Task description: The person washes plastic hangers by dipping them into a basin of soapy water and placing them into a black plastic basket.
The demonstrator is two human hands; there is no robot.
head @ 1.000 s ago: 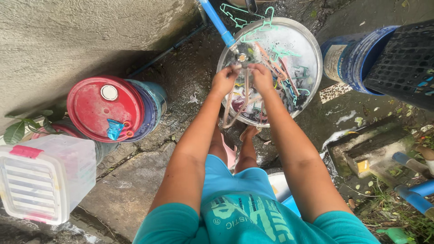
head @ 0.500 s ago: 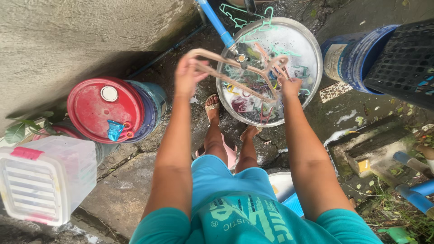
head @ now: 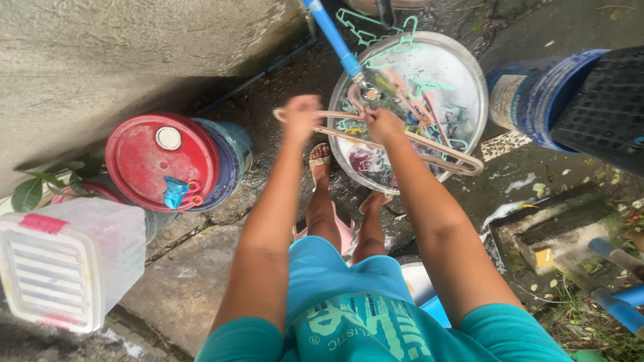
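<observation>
Hanger [head: 429, 149] between both hands, above the basin [head: 477, 87].

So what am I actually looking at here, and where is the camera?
There is no machine: the camera sits on a person's head and looks down past their teal shirt at their own bare arms. Both hands grip a pale pink clothes hanger: the left hand at one end, the right hand near the hook. It is held above a wide metal basin of water and other coloured hangers, under a tap on a blue pipe. On the wet ground stand a red-lidded drum, a clear plastic box and a blue bucket.
</observation>
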